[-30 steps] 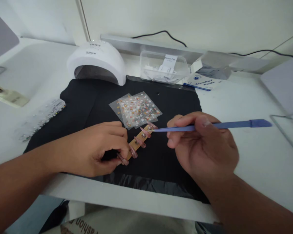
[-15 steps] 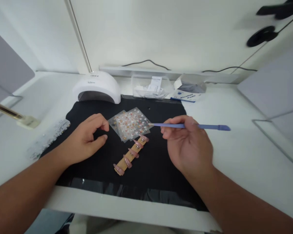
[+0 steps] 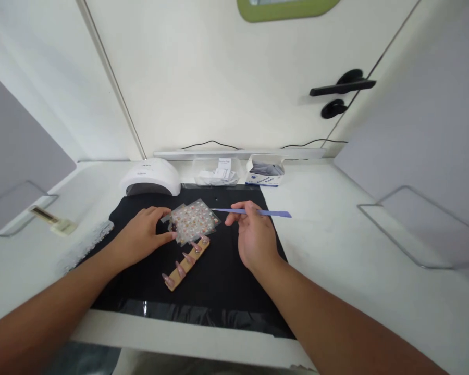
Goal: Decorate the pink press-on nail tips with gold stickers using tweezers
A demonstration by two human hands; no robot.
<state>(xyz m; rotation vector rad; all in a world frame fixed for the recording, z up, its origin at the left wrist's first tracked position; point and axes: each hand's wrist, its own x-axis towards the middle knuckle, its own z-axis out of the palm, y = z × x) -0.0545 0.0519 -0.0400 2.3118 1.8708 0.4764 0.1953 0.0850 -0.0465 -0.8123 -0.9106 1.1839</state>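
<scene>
My right hand pinches purple tweezers, held nearly level. Their thin pale tip points left, by the right side of several overlapping clear nail sticker sheets with small white, orange and brown designs. At the left edge of those sheets is my left hand, thumb and fingers apart; whether it presses on them I cannot tell. Below the sheets, a tan display strip lies slanted on the black mat. Several long pinkish false nails are mounted across it.
A white nail lamp stands behind the mat. To its right are a clear tray of packets and an open alcohol pad box. A polish bottle with its brush cap and a clear bumpy sheet lie left. Wire-legged grey panels flank the table.
The view has tilted up, showing more of the door and its handle. My left hand has come up to the sticker sheets' edge. My right hand still holds the tweezers.
</scene>
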